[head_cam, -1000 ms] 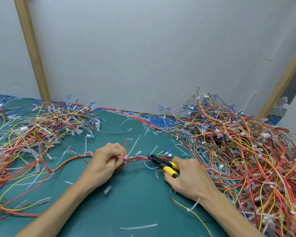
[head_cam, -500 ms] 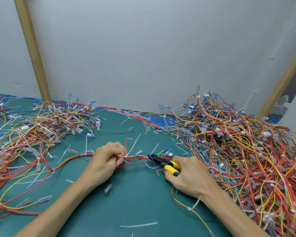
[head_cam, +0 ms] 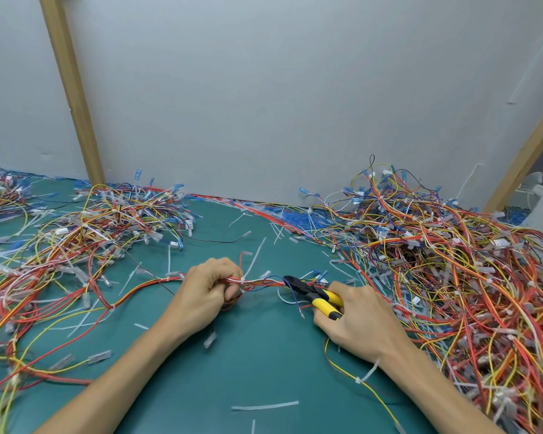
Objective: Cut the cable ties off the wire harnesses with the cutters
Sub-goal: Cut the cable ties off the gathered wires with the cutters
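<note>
My left hand (head_cam: 201, 296) grips a thin wire harness (head_cam: 261, 281) of red, white and blue wires just above the green mat (head_cam: 264, 364). A white cable tie (head_cam: 252, 265) sticks up from the harness right beside my left fingers. My right hand (head_cam: 358, 321) holds the yellow-handled cutters (head_cam: 314, 296), fingers curled round the handles. The black jaws touch the harness about a hand's width right of my left hand. Whether the jaws are closed on a tie is too small to tell.
A large heap of tangled harnesses (head_cam: 445, 277) fills the right side. Another pile (head_cam: 85, 239) spreads over the left. Cut tie pieces (head_cam: 264, 406) lie scattered on the mat. A grey wall with wooden posts (head_cam: 72, 89) stands behind.
Both hands hold nearly the same places. The cutters' jaws have stayed at the harness, and the view has shifted only slightly.
</note>
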Tool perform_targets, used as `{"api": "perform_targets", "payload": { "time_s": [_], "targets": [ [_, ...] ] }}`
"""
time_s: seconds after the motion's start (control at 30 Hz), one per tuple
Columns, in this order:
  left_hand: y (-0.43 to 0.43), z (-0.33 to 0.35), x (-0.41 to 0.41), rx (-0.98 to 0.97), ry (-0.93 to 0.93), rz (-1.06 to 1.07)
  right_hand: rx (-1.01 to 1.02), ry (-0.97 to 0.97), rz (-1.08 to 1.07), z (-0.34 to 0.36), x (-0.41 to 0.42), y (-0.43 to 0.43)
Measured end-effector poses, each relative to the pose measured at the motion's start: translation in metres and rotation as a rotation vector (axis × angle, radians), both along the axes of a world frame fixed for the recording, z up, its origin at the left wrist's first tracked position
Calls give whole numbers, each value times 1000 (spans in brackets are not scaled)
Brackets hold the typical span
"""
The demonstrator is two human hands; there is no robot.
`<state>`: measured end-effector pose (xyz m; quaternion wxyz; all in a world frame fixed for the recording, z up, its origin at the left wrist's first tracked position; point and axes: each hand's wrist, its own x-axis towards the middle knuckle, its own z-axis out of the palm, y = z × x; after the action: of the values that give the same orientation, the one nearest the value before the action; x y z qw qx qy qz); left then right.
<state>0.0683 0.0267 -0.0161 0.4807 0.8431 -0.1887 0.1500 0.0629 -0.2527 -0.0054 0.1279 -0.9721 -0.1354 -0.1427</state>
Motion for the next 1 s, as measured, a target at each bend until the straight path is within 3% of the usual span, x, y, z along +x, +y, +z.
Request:
{"api": "perform_targets", "payload": {
  "time_s": [0.4,0.7,0.87,1.0],
  "targets": [
    [-8,9,-15,31,-60,162,378,-152,-95,-4,-1,0],
    [-20,11,-24,136,-266,277,663,-247,59,6,-9,3],
    [-34,12,-33,72,-255,151,795,-94,190,6,-18,20],
    [-43,14,-37,6,-252,95,734,-7,196,3,-16,24]
  ]
}}
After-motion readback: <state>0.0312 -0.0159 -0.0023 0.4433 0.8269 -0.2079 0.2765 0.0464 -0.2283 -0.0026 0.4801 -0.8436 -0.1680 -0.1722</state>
